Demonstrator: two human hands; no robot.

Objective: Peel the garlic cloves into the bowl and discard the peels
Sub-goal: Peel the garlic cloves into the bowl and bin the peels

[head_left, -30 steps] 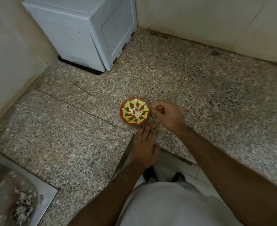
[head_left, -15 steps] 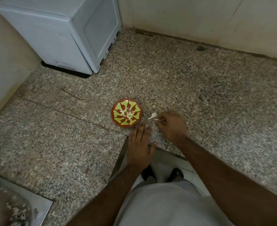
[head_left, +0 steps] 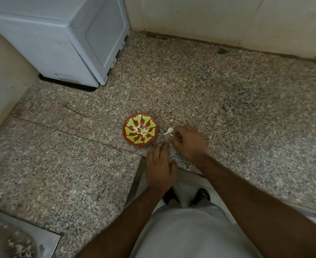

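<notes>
A red bowl [head_left: 129, 138] with a green pattern stands on the speckled stone counter and holds several peeled garlic cloves [head_left: 141, 131]. One unpeeled clove [head_left: 169, 130] lies on the counter just right of the bowl. My right hand [head_left: 189, 143] is beside that clove with its fingers curled down toward the counter; what they pinch is hidden. My left hand [head_left: 160, 164] lies flat at the counter's front edge, fingers straight. A whitish patch of peels [head_left: 170, 147] shows between the two hands.
A white appliance [head_left: 64, 34] stands at the back left of the counter [head_left: 228, 108]. A steel sink [head_left: 13, 241] with white scraps in it is at the bottom left. Tiled walls close the back and left sides.
My right hand pulled back from the bowl's right rim toward me, which uncovered the loose clove. My left hand stayed flat at the edge. The view tilted slightly.
</notes>
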